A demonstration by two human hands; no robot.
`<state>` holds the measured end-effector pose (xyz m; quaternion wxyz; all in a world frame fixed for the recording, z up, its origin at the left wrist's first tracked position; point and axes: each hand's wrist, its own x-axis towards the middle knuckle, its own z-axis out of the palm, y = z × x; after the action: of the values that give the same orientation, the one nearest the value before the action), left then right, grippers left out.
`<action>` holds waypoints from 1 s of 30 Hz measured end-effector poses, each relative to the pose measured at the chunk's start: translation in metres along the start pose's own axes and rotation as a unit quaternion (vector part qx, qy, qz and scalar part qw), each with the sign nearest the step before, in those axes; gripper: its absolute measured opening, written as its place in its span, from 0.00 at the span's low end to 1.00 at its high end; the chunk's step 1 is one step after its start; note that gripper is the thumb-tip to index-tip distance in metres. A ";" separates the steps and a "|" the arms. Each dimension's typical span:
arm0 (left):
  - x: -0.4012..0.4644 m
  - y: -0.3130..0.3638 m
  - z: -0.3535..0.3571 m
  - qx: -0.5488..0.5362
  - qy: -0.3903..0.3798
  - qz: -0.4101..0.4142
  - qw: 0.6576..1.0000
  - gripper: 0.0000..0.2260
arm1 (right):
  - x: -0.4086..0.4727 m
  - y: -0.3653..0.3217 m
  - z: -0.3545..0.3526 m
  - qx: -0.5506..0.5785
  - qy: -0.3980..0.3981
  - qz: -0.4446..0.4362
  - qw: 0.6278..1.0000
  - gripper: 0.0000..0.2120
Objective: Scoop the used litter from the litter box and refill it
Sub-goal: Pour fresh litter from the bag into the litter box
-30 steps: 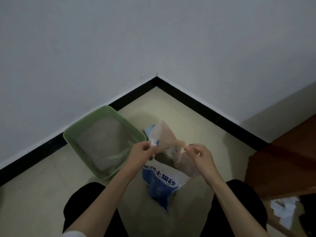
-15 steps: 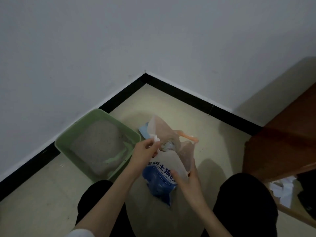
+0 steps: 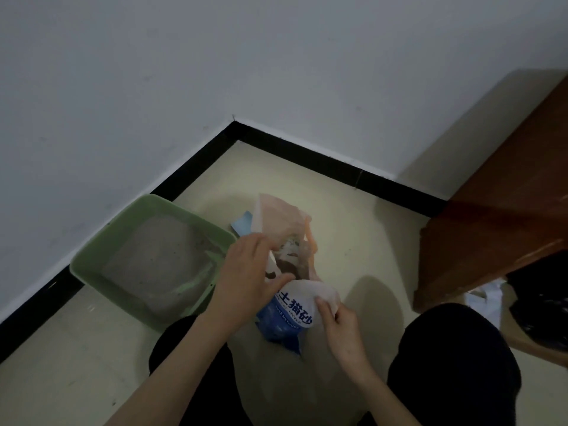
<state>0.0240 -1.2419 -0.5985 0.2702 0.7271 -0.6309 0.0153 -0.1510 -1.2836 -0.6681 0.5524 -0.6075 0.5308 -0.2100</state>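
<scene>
Both your hands hold litter bag (image 3: 285, 305): left hand (image 3: 249, 272) pinches top edge, right hand (image 3: 341, 330) grips side. Bag upright, mouth up; label reads "土猫砂".

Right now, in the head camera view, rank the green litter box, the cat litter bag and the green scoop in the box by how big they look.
1. Green litter box, clearly largest.
2. Cat litter bag, smaller, though partly covered by the left hand and right hand, which both hold it.
3. Green scoop, smallest.
</scene>
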 end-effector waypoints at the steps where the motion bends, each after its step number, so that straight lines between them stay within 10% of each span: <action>1: 0.001 0.005 0.004 0.046 -0.028 0.084 0.995 0.24 | -0.002 0.002 0.000 0.009 0.002 -0.002 1.000 0.13; 4: 0.007 0.026 0.021 0.124 -0.203 0.246 0.940 0.29 | -0.009 0.011 -0.004 0.029 0.037 0.001 0.999 0.18; 7: 0.017 0.024 0.040 0.135 -0.263 0.226 0.928 0.21 | -0.019 0.021 -0.006 0.080 0.084 -0.008 0.993 0.11; 11: 0.031 0.005 0.048 0.048 -0.143 0.214 0.965 0.11 | -0.021 0.031 0.001 0.066 0.059 0.000 0.996 0.03; 18: 0.024 -0.021 0.042 -0.082 -0.115 0.084 0.986 0.11 | 0.014 0.069 0.038 -0.061 -0.079 -0.002 0.995 0.33; 30: 0.016 -0.024 0.036 -0.058 -0.105 0.087 0.989 0.12 | 0.049 0.156 0.102 -0.125 0.025 0.058 0.990 0.47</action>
<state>0.0377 -1.2696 -0.6327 0.2416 0.6504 -0.7163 -0.0746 -0.1124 -1.2536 -0.8547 0.4701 -0.6341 0.6012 -0.1248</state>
